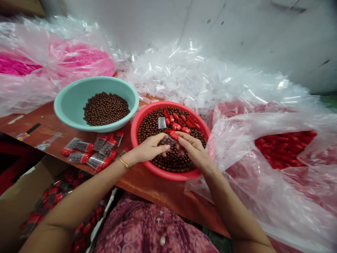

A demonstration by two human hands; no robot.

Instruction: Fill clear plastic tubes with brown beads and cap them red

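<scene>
Over the red basin my left hand is closed around a small clear plastic container filled with dark brown balls. The fingers of my right hand pinch a red cap at the container's upper end; whether it is fully seated cannot be made out. Brown balls fill much of the basin below both hands. Several loose red caps lie on the balls, beside another clear container.
A teal basin with brown balls stands left. Capped, filled containers lie on the table, more in a box below. Clear containers are heaped behind. Bags hold red caps at right and pink pieces at left.
</scene>
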